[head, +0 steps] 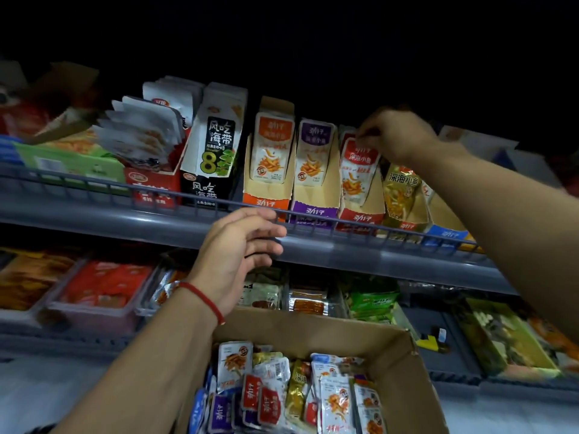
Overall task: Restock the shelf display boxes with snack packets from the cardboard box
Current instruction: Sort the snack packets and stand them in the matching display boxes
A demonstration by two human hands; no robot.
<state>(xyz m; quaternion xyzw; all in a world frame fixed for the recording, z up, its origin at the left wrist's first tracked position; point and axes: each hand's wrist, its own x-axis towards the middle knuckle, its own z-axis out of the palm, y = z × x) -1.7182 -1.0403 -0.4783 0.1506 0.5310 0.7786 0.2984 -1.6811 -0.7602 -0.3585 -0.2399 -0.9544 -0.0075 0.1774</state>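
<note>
Our left hand [241, 245] floats by the front rail of the shelf [94, 211], fingers loose and holding nothing, maybe waiting to grab more. Next come the orange box [266, 202] and the purple box [313, 211], each showing one packet, so they look low. Our right hand [394, 136] pinches the top of a red packet [357, 173] standing in the red box [360, 217], likely pushing it in straight. The carton [404, 380] sits below, full of packets. Its near side is cut off. The shelf's far ends are too dark to read.
</note>
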